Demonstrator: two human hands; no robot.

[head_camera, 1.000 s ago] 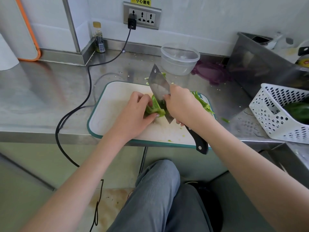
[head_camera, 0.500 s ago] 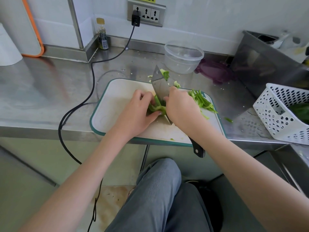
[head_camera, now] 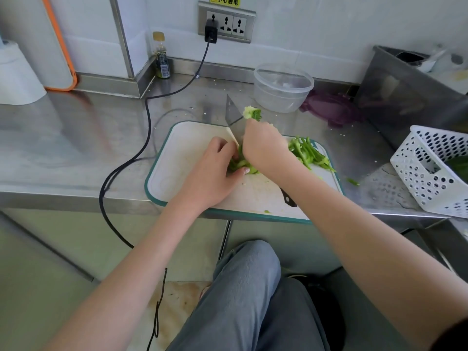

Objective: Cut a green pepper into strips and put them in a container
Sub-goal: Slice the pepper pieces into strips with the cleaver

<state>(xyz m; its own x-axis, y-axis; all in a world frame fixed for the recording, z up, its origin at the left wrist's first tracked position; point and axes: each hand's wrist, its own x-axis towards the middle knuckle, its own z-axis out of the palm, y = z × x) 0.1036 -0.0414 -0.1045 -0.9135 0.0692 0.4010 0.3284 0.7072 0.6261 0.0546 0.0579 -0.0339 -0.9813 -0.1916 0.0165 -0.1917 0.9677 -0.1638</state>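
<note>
A white cutting board (head_camera: pixel 187 158) with a teal rim lies on the steel counter. My left hand (head_camera: pixel 215 168) holds down a piece of green pepper (head_camera: pixel 240 165) at the board's middle. My right hand (head_camera: pixel 266 148) grips a cleaver (head_camera: pixel 234 117) whose blade stands against the pepper; the black handle end (head_camera: pixel 288 198) shows below my wrist. A pepper core piece (head_camera: pixel 253 114) lies just beyond the blade. A pile of cut green strips (head_camera: pixel 309 153) sits on the board's right side. The clear round container (head_camera: pixel 282 87) stands behind the board.
A white perforated basket (head_camera: pixel 428 173) holding a green vegetable stands at the right. A purple lid (head_camera: pixel 331 110) lies beside the container. A black cable (head_camera: pixel 141 138) runs from the wall socket (head_camera: pixel 225 21) across the counter. A small bottle (head_camera: pixel 160 55) stands in the corner.
The camera view has shifted slightly. The cleaver has moved a little down into the pepper, and both hands stay on the board's middle.
</note>
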